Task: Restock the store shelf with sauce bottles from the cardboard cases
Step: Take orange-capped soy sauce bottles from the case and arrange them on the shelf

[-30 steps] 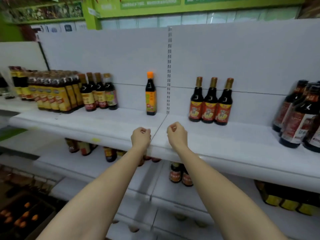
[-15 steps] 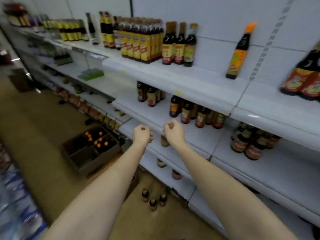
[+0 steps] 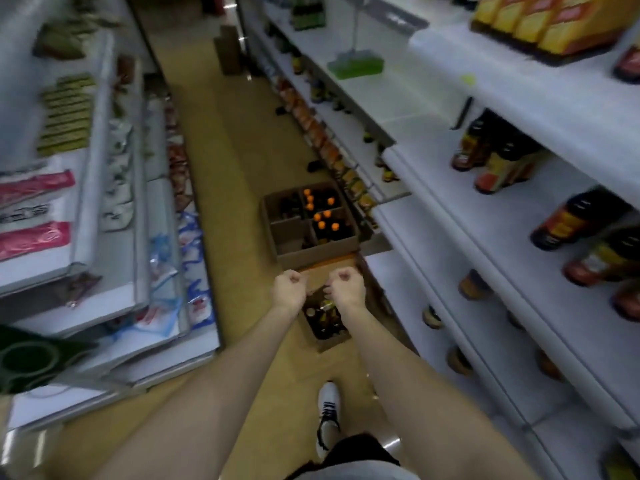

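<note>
Your left hand (image 3: 289,289) and right hand (image 3: 346,287) are both curled into fists, holding nothing, side by side above the near cardboard case (image 3: 325,327) on the floor (image 3: 228,174). Dark bottles stand inside it. Beyond it, just beside the shelf's (image 3: 467,237) lower edge, a divided case (image 3: 308,223) holds orange-capped sauce bottles (image 3: 322,216) in its right compartments.

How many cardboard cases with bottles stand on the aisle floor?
2. The far case with orange-capped bottles stands beside the shelf base. The near case lies partly hidden under both fists, left hand and right hand. Others may be hidden.
</note>
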